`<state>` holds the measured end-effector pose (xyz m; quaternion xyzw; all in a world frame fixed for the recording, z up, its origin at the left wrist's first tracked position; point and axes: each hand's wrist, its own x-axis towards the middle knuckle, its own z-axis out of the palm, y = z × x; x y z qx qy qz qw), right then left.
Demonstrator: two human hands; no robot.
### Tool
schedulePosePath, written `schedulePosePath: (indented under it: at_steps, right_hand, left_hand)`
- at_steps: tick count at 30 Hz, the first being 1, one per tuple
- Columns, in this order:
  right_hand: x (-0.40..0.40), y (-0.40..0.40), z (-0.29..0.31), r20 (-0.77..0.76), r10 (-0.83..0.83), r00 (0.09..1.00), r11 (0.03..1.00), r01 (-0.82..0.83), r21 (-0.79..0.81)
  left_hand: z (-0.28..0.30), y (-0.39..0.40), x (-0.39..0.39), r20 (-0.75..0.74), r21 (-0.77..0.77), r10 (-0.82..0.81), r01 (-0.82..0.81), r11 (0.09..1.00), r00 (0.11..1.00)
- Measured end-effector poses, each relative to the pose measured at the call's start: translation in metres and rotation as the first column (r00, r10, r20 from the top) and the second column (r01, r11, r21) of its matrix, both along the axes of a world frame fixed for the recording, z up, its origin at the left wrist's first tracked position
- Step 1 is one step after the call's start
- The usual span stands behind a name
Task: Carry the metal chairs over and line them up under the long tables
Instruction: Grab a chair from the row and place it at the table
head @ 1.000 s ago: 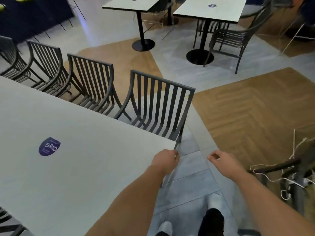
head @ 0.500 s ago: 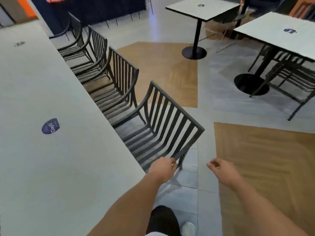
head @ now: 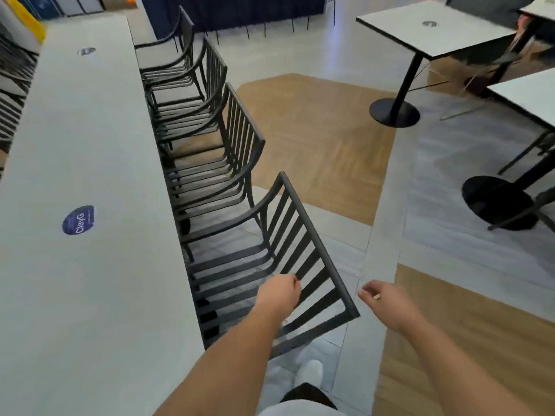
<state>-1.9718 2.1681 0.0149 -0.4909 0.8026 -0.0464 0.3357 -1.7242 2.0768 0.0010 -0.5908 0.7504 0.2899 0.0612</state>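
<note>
The nearest metal chair [head: 270, 259] sits at lower centre of the frame, its seat tucked partly under the long white worktop [head: 90, 265], last in a row of like chairs [head: 210, 136] running toward the upper left. Its slatted frame looks rigid and probably fairly heavy for one arm, with smooth painted bars that could slip; the top rail of the backrest and the curved armrests look like the surest places to hold. The left hand [head: 280, 294] hangs over the backrest slats with fingers curled under; whether it grips a slat I cannot tell. The right hand [head: 387, 298] hovers just beside the backrest's near corner, loosely curled and holding nothing. The worktop's long edge hems the chair on the left, while open floor lies to the right, before the pedestal tables [head: 432, 34] at upper right.
</note>
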Motion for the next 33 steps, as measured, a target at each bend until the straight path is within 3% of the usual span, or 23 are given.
schedulePosePath:
  at_steps: [8,14,20,26,33]
  right_hand:
    - [-0.033,-0.113,0.005,-0.008,0.242,0.970,0.970,-0.242,-0.011]
    - [-0.050,-0.195,-0.012,0.013,0.506,0.863,0.863,-0.506,-0.004]
    - [-0.062,-0.266,-0.023,0.063,0.783,0.619,0.620,-0.785,0.011]
    - [-0.071,-0.301,-0.011,0.068,0.921,0.384,0.388,-0.919,-0.064]
    - [-0.035,-0.318,-0.001,0.013,0.980,0.200,0.200,-0.970,-0.136]
  left_hand:
    - [-0.015,-0.036,-0.013,-0.002,0.046,0.170,-0.170,0.984,0.985]
    - [-0.029,-0.039,-0.037,-0.041,0.048,0.365,-0.363,0.930,0.930]
    - [-0.026,-0.029,-0.086,0.007,0.083,0.656,-0.654,0.752,0.755]
    - [-0.013,-0.006,-0.150,-0.004,0.080,0.828,-0.825,0.559,0.561]
    - [-0.013,0.004,-0.166,0.003,0.052,0.870,-0.869,0.491,0.492]
